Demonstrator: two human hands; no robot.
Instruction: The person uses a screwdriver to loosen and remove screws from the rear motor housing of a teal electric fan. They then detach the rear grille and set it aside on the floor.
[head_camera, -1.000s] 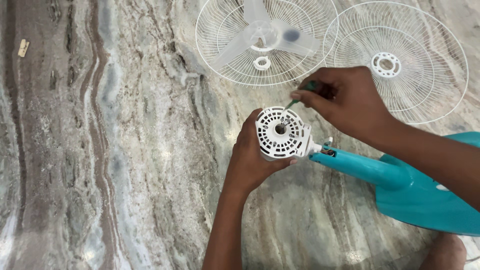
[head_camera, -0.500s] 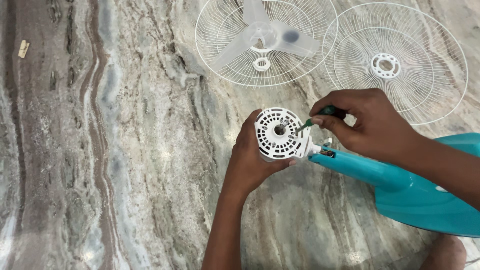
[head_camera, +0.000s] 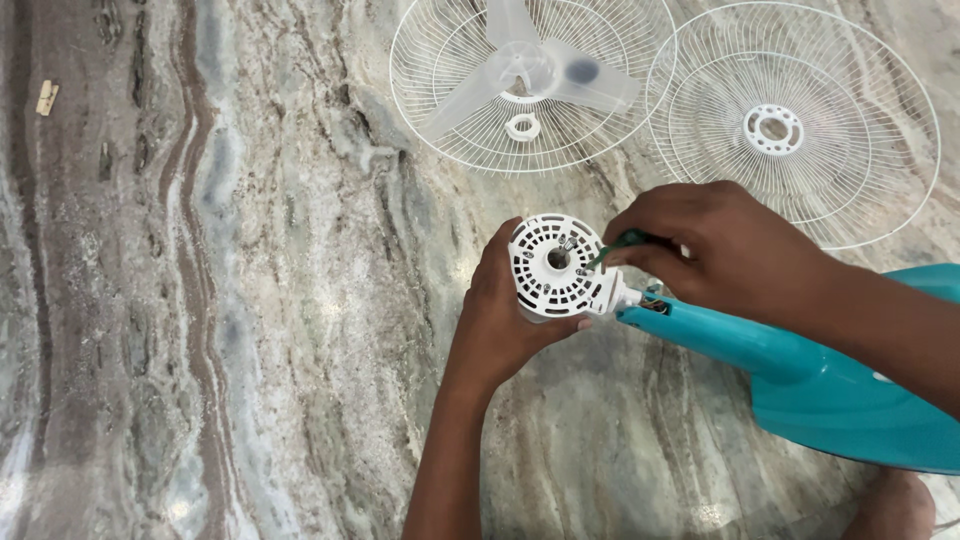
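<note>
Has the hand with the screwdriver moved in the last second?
Yes. The right hand dropped away from the wire fan guards, lower and rightward, beside the white motor housing.

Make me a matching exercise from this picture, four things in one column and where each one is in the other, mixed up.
Things:
1. green-handled screwdriver
2. white motor housing
3. clear fan blade
4. teal fan stand

Places:
A. lying on the left wire guard
B. in the right hand
C. on the stone floor, lower right
D. gripped by the left hand

Pairs: 1-B, 2-D, 3-A, 4-C
</note>
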